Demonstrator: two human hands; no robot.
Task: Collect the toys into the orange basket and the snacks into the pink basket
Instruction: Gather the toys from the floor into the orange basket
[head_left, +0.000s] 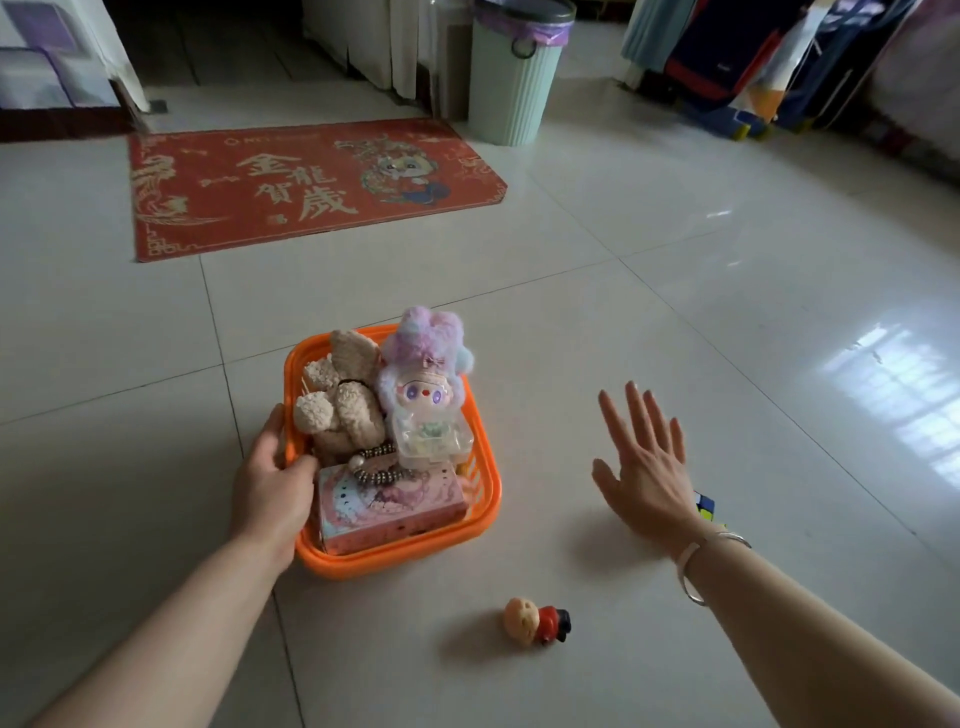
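While the orange basket (480, 499) already holds a beige plush (340, 402), a purple-haired doll (423, 387), a pink box (392, 506) and a beaded string (376, 467) draped over that box, the toy half of the job looks mostly done but not closed out. Still loose on the floor (675, 322): a small figurine (537, 621) in red with a tan head, lying on its side, and a multicoloured cube (705, 506) mostly hidden behind the right hand (644, 467). I can't tell what the cube is beyond a blue/yellow/green corner; likely a puzzle cube. No pink basket and no snacks in view, so that half can't be assessed from here. Left hand (275, 483) grips the basket's near-left rim, thumb hooked over the edge and inside, fingers wrapped on the outer wall, so the basket is steadied or about to be dragged. Right hand is flat and spread, fingers straight, holding nothing, hovering just above the floor to the basket's 3 o'clock, apart from it. Figurine sits at roughly 7 o'clock from the right hand, near, not touching; from the basket it's at about 5 o'clock, just off the near-right corner. Cube is at the right hand's 4 o'clock, right beside the wrist and its bracelets (696, 564). My read: the figurine and cube are what remains of the toys, and both are within easy reach of the free hand.
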